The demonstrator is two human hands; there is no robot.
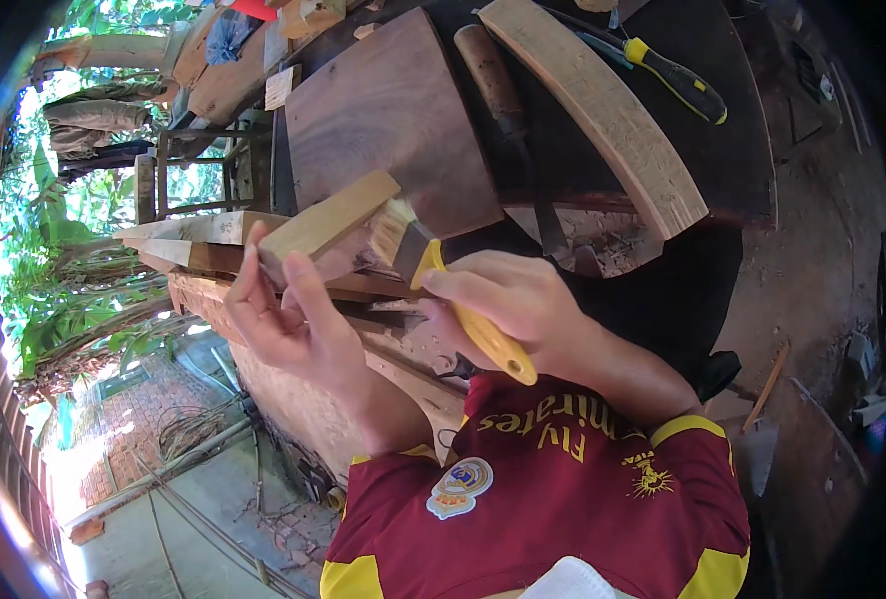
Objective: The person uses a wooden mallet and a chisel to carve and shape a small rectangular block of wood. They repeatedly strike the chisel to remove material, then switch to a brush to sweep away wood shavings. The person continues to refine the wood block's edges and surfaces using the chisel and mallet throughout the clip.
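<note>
My left hand (pixel 288 309) grips the near end of a short pale wooden block (pixel 328 220), holding it tilted above the workbench. My right hand (pixel 508 299) is closed around the yellow handle of a flat paintbrush (pixel 433 275). The brush's light bristles (pixel 388 230) press against the side of the block. Under both hands lie stacked timber pieces (pixel 198 235) and a rough workbench edge (pixel 293 389).
A dark wooden panel (pixel 383 110) lies beyond the block. A curved pale plank (pixel 603 110), a wooden-handled chisel (pixel 498 90) and a yellow-and-black handled tool (pixel 678 80) rest on the dark table (pixel 733 140). Brick ground and greenery lie at left.
</note>
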